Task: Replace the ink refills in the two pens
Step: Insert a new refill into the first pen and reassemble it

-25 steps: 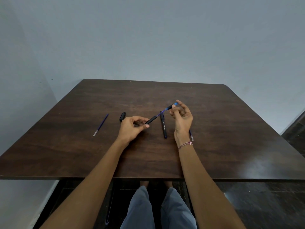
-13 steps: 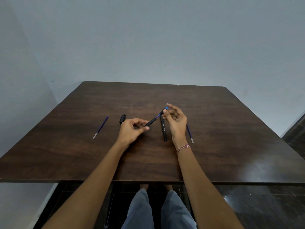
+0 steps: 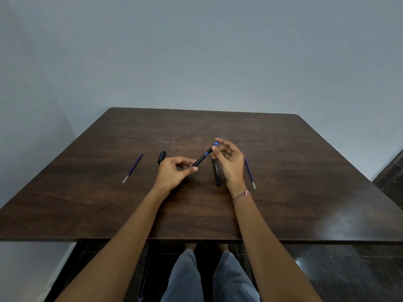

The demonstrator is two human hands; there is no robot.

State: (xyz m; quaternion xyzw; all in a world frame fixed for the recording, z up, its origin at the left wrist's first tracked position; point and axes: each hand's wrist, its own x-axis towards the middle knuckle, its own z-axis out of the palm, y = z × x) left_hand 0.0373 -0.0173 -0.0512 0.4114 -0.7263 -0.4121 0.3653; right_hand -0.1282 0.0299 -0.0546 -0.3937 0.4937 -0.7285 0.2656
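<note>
Nearest, a second pen lies on the surface between the left refill and the right refill. Just beyond, the left grip pinches the held pen at its near end, and the right grip pinches its blue far tip. A cap lies farther left.

A dark brown wood-grain counter with rounded far corners stands before a plain, pale grey-blue wall. A side wall of the same colour meets it on the left. The floor beneath is dark, glossy tile. Soft light sheens off the counter's near right part.
</note>
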